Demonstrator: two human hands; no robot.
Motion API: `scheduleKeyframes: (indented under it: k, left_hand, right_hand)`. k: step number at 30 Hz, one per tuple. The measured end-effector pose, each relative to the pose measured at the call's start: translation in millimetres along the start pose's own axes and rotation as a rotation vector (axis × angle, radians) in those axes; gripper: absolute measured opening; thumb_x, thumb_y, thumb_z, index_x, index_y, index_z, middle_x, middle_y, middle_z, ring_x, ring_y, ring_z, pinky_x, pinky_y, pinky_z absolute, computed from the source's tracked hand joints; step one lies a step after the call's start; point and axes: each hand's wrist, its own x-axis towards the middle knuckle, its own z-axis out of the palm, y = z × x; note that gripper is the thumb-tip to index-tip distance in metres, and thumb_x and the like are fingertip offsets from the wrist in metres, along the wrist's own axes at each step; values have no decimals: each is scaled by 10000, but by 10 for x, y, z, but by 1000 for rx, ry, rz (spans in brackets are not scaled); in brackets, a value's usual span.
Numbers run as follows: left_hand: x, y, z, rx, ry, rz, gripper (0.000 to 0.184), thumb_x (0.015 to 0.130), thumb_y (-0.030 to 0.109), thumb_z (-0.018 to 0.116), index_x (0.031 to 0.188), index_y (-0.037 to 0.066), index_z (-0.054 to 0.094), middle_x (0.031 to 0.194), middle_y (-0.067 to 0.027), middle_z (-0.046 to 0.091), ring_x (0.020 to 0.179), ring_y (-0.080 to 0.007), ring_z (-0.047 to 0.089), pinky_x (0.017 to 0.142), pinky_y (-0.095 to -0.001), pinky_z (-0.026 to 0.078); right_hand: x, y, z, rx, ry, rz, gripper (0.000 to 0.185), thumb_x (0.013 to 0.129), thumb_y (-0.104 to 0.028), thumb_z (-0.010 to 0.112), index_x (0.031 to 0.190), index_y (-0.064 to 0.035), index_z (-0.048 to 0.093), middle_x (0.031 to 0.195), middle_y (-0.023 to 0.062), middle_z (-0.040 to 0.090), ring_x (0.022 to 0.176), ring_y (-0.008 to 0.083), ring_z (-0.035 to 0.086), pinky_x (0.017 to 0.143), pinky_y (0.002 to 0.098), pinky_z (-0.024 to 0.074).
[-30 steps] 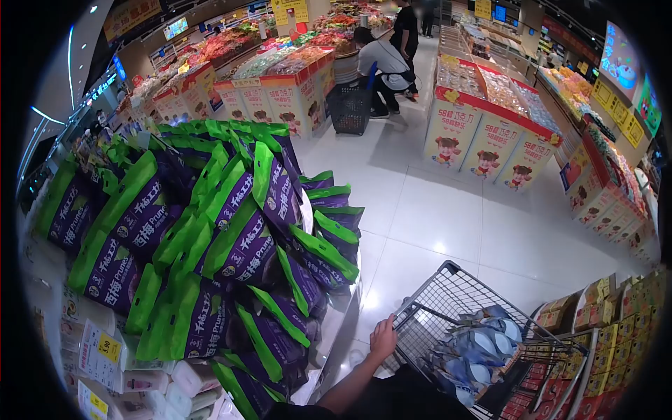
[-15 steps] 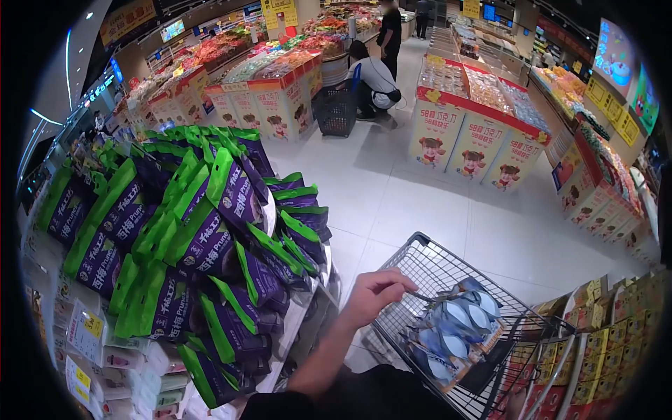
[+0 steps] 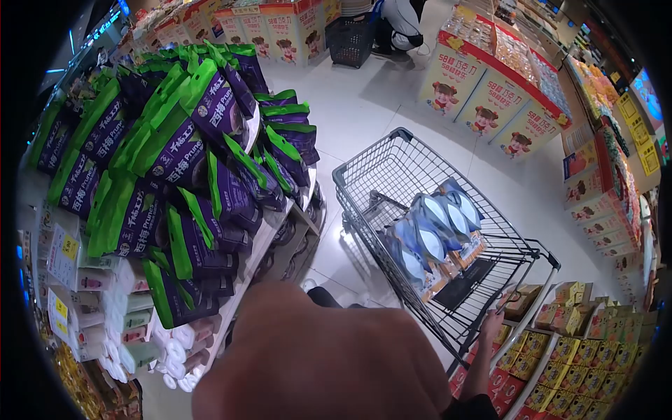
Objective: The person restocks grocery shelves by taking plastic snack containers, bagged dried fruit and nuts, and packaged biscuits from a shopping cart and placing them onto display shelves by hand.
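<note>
"Movement! Left hand is coming back from the shopping cart's far end, blurring near the camera; open or closed, can't tell!"

"So only the right hand is visibly gripping, at the handle end, blue-and-white packets lying inside!"

Floor: pale, glossy tile, thin joints, bright reflections. Back centre-right: display bins, printed panels with red upper edges. Far right: second row of bins curving down the side; yellow signs above, lit screen near the edge. Lower right: shelving with stacked boxes. Left: pale-edged stand. Upper left: dark area, blue lights. Frame corners black.
</note>
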Motion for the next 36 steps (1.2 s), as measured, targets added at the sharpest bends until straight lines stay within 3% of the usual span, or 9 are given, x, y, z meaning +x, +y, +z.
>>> scheduleKeyframes:
  k: [10,12,18,21,23,25,27,28,36]
  left_hand:
    - [158,8,-235,249,21,4,534,853,501,492,709,-6,582,558,-74,529,446,-140,445,395,-261,325]
    - [12,-145,-612,303,23,-349,578,792,345,579,1234,-11,469,619,-27,492,523,-119,491,500,-259,408]
    - [-1730,-2088,-1961,1039,370,-1075,418,876,332,487,1210,80,505,1072,-103,548,983,-249,532,827,-353,425]
    - [-2241,-2620,-2141,1163,235,-1178,441,881,386,453,1246,138,477,1315,-115,382,1207,-293,380,926,-464,353]
    - [-2246,-2820,-2200,1209,178,-1236,458,880,414,437,1269,174,456,1397,-114,277,1278,-301,289,956,-525,308]
    - [-2110,-2892,-2378,1201,233,-1277,479,877,459,416,1297,227,419,1455,-86,136,1328,-335,158,969,-614,222]
    - [-1935,-2906,-2633,1219,228,-1346,485,876,471,412,1302,238,403,1451,-82,152,1323,-335,169,982,-602,222]
    - [-1871,-2910,-2757,1254,218,-1372,477,878,470,409,1292,233,413,1451,-78,153,1324,-337,165,981,-602,224]
    - [-1652,-3182,-3747,1520,413,-1342,450,850,416,484,1167,96,486,1394,-95,246,1287,-332,243,943,-586,284]
  right_hand:
    - [662,-1346,935,-567,-80,-24,428,779,-296,537,1009,54,446,946,271,584,913,398,571,807,447,432]
    - [756,-1632,1083,-675,-141,-34,453,773,-313,549,1021,53,449,946,266,586,911,394,573,804,446,435]
    - [814,-2743,1123,-877,-451,-259,548,712,-325,627,1121,-5,452,1013,244,576,1005,370,539,870,433,409]
    - [1274,-2626,947,-750,31,-876,657,667,-241,653,1236,-42,393,1154,255,487,1106,371,452,959,433,327]
    - [1720,-2389,1054,-575,310,-642,760,645,-132,635,1328,-82,305,1253,254,383,1169,363,369,1018,445,227]
    - [2161,-2169,1369,-500,236,-723,821,677,-64,578,1389,-152,178,1217,225,394,1071,337,469,906,449,379]
    - [1808,-2642,1842,114,-212,-58,805,725,-8,491,1403,-179,92,1129,173,429,904,254,550,694,373,493]
    - [1813,-2822,1980,-59,-169,-74,797,755,36,420,1407,-194,24,1054,135,433,753,196,556,538,293,490]
    - [2239,-3483,2938,206,-281,-147,812,754,77,388,1410,-182,-14,1056,140,422,741,192,548,558,287,482]
